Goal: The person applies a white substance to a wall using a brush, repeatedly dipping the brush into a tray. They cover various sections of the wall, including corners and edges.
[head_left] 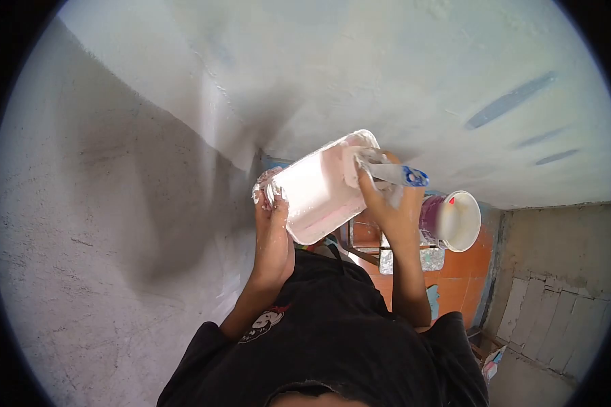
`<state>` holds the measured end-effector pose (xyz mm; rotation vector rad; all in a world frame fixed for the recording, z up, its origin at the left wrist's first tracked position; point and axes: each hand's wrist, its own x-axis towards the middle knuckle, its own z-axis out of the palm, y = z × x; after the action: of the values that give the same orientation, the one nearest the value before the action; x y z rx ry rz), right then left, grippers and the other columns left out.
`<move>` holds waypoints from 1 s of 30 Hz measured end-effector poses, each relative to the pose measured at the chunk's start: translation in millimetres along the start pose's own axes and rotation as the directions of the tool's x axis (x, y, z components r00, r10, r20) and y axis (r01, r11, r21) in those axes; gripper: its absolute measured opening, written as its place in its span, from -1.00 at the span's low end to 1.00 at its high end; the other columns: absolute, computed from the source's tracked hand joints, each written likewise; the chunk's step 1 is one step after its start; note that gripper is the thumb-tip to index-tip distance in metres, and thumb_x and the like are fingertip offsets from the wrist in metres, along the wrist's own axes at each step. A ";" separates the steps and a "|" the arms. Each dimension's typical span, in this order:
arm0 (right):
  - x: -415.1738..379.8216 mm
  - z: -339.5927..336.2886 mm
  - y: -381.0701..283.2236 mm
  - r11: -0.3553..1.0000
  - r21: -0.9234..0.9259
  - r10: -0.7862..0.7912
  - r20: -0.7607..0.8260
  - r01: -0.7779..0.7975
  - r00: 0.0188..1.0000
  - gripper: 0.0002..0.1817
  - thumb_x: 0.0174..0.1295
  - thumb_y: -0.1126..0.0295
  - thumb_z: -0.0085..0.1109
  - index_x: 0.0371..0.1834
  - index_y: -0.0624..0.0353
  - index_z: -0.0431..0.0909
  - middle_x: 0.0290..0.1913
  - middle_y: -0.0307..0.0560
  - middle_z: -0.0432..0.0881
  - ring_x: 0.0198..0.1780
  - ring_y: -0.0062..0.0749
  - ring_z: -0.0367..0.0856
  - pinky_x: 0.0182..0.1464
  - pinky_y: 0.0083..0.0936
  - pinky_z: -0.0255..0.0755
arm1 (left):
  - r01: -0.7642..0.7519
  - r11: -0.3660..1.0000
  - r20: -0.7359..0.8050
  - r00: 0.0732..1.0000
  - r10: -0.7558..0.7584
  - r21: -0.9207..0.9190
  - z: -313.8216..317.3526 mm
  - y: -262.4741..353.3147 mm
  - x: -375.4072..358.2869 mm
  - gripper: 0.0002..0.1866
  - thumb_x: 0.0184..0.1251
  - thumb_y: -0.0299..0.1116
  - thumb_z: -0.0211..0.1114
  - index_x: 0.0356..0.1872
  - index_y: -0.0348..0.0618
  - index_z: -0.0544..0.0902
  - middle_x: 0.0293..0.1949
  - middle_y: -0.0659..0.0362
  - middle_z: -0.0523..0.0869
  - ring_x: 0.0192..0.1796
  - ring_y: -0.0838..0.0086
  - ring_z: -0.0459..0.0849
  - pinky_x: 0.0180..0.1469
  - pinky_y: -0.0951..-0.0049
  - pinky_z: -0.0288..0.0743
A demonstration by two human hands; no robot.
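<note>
My left hand (273,207), smeared with white paint, is closed around the left end of a white rectangular plastic tub (319,183). The tub is tilted, and wet white paint coats its inside. My right hand (395,203) grips a paintbrush (383,171) with a pale handle and a blue end that has a hole in it. The brush's paint-covered head lies against the inside of the tub at its right end. Some of the right fingers are hidden behind the brush and the tub.
A purple and white bucket (460,220) stands at the right, near a speckled step or stool top (431,259). Orange tiles (465,271) cover the floor. A rough grey wall (115,203) is at left; a whitish wall (421,68) with darker unpainted streaks (512,100) rises in front.
</note>
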<state>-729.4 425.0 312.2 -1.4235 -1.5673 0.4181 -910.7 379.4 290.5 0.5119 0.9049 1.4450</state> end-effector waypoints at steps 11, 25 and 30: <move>-5.4 -60.3 46.7 0.993 0.115 0.037 -0.059 -0.030 0.998 -0.76 0.18 0.43 0.29 -0.11 0.30 0.64 -0.32 -0.06 0.72 -0.30 -0.43 0.66 -0.19 -0.52 0.51 | -0.081 0.996 0.013 0.997 0.080 0.046 51.2 -38.1 -21.6 -0.52 0.59 -0.39 -0.07 0.45 -0.15 0.14 0.36 0.13 0.31 0.41 0.45 0.27 0.43 0.35 0.17; -10.9 -97.4 105.7 0.678 0.678 0.567 -0.236 -0.285 0.789 -0.81 0.27 0.51 0.24 -0.12 0.38 0.58 -0.15 -0.12 0.65 -0.12 -0.57 0.59 -0.04 -0.58 0.46 | -0.079 0.991 -0.007 0.997 0.081 0.111 78.8 -59.6 -34.0 -0.52 0.59 -0.37 -0.09 0.45 -0.16 0.11 0.37 0.08 0.31 0.43 0.39 0.28 0.45 0.30 0.17; -2.8 -91.0 140.0 0.571 0.791 0.615 -0.235 -0.220 0.752 -0.61 0.25 0.41 0.32 0.08 0.35 0.50 -0.01 -0.06 0.62 -0.06 -0.51 0.60 -0.03 -0.57 0.46 | -0.091 0.991 -0.011 0.996 0.092 0.101 73.4 -62.0 -29.6 -0.54 0.59 -0.38 -0.08 0.43 -0.16 0.15 0.37 0.09 0.32 0.42 0.39 0.29 0.45 0.29 0.17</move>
<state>-575.1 429.6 248.8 -1.1130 -0.4705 0.8005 -812.1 360.1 291.7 0.6250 0.9808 1.4930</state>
